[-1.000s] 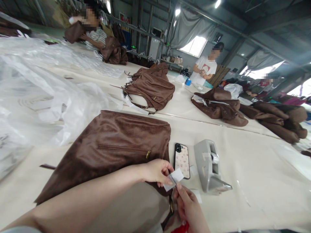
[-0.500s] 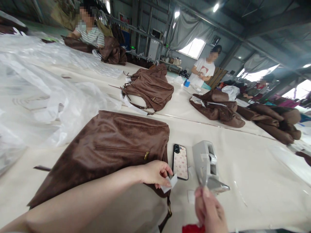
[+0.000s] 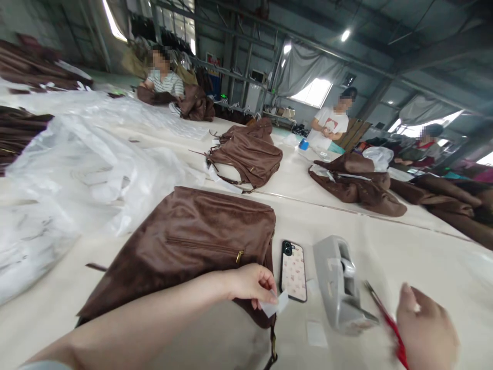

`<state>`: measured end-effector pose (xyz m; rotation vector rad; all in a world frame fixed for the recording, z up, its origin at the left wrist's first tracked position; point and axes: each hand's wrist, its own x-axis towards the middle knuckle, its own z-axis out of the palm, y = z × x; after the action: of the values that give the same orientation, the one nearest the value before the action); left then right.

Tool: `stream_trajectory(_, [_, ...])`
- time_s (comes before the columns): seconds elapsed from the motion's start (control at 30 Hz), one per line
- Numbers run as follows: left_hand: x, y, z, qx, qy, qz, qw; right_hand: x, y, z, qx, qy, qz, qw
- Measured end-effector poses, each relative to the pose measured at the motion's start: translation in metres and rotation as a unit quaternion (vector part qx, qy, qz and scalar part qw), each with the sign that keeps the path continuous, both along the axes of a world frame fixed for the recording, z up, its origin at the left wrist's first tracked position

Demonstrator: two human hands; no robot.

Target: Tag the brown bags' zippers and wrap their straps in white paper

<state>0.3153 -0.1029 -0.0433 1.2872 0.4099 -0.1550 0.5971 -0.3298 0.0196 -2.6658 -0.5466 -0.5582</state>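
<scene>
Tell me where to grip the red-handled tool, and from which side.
Take the red handle, probably from the near right, beside the right hand: the handle lies nearest, while the slim metal end points away, alongside the tape dispenser.

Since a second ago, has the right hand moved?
Yes: rightward in the view. Against the tape dispenser, the right hand has gone from its left to its right.
</scene>
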Motion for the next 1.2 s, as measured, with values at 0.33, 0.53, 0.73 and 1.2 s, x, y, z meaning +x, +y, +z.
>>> stream_trajectory(0.33, [-0.028, 0.043, 0.072, 0.171, 0.037, 0.294, 0.94, -0.174, 0.146, 0.019, 0.056, 0.172, 0.448, 0.876])
stream_trajectory(0.53, [-0.076, 0.057, 0.06, 0.143, 0.009, 0.388, 0.91, -0.213, 0.185, -0.014, -0.168, 0.144, 0.49, 0.843])
stream_trajectory(0.73, [-0.093, 0.049, 0.028, 0.091, 0.003, 0.29, 0.953, -0.204, 0.14, -0.027, -0.11, 0.129, 0.535, 0.828])
stream_trajectory(1.2, [-0.102, 0.046, 0.034, 0.092, 0.014, 0.31, 0.946, -0.125, 0.057, -0.042, -0.019, 0.195, 0.415, 0.888])
